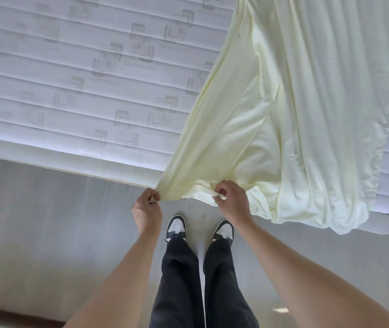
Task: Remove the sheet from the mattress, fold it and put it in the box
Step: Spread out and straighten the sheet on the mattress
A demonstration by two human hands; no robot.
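The person stood at the side of a big white mattress [75, 74] and looked down at both hands. A pale yellow sheet [271, 119] lay loose and bunched up on the right part of the mattress, with most of the mattress top bare. One end of the sheet hung off the near edge, over the grey floor [46, 221]. The left hand [147, 208] pinched a corner of the sheet tight between thumb and fingers, just past the mattress edge. The right hand [230, 200] held the hem of the sheet close by, with its fingers curled around a fold of cloth. The two hands were near each other, and the sheet was pulled into a stretched strip from the left hand up toward the top of the bed. The rest of the sheet sagged in soft wrinkles to the right of the right hand. Black and white shoes [177, 227] and dark trousers [184, 280] showed below the hands.
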